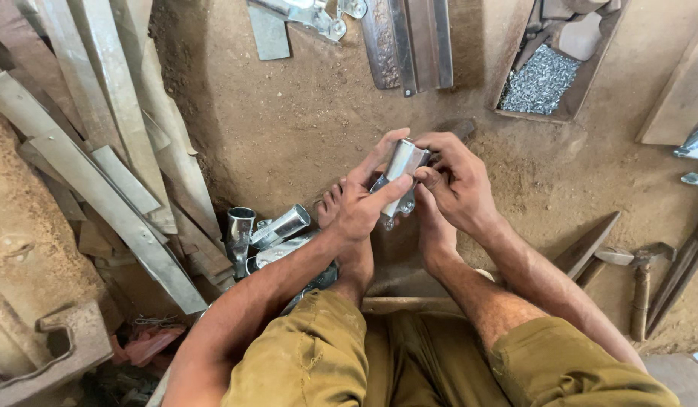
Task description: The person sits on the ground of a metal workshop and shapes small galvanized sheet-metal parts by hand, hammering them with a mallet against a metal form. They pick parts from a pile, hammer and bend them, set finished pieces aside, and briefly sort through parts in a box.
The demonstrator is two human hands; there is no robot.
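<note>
Shiny silver tube [403, 162]; silver-grey strips [100, 196]; sandy brown floor [289, 113]; olive-khaki trousers [311, 354]; grey shavings [540, 83] in brown tray [590, 75]; rusty brown hammer [641, 290].

Left hand [362, 205], right hand [456, 181] clasped together.

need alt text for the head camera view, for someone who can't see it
Seen from above, a seated person's left hand and right hand together grip a small shiny metal tube over a sandy floor. More metal tubes lie by the left forearm, and a hammer to the right.
</note>
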